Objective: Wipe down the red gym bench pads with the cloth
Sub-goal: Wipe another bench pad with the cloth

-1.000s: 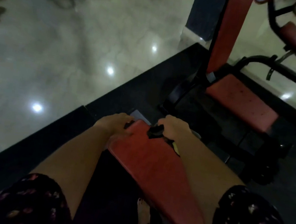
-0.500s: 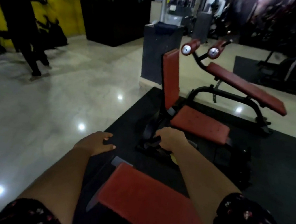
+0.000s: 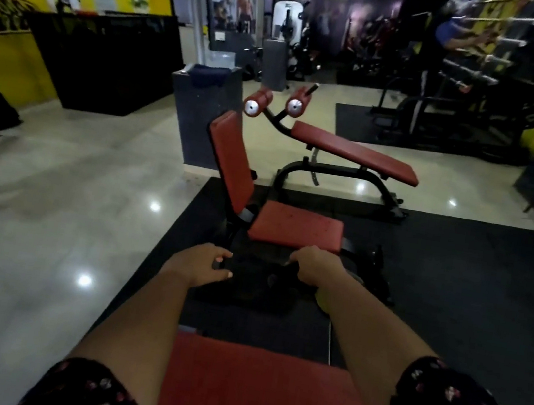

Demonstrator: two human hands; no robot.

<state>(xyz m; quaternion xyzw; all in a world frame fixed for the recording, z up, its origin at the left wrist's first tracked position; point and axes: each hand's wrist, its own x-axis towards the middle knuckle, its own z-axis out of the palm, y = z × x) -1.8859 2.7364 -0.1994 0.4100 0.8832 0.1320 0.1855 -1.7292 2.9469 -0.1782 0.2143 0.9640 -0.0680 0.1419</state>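
My right hand (image 3: pixel 315 266) grips a dark cloth (image 3: pixel 257 282) that hangs blurred between both hands, above the black mat. The fingers and thumb of my left hand (image 3: pixel 201 263) curl at the cloth's left edge and seem to pinch it. Below my forearms lies the near red bench pad (image 3: pixel 248 390). Ahead stands a second bench with a red seat pad (image 3: pixel 296 229) and an upright red back pad (image 3: pixel 230 158). Behind it is an inclined red bench pad (image 3: pixel 352 152) with two red roller pads (image 3: pixel 257 104).
A black rubber mat (image 3: pixel 454 282) lies under the benches, with glossy pale floor (image 3: pixel 65 224) to the left. A grey pillar block (image 3: pixel 199 116) stands behind the upright pad. A black counter (image 3: pixel 107 57) is at the left, and a person at a barbell rack (image 3: pixel 472 49) far right.
My view has risen from the near pad to the room. Both hands have lifted off the near pad and moved forward; the left hand has come in to the cloth.
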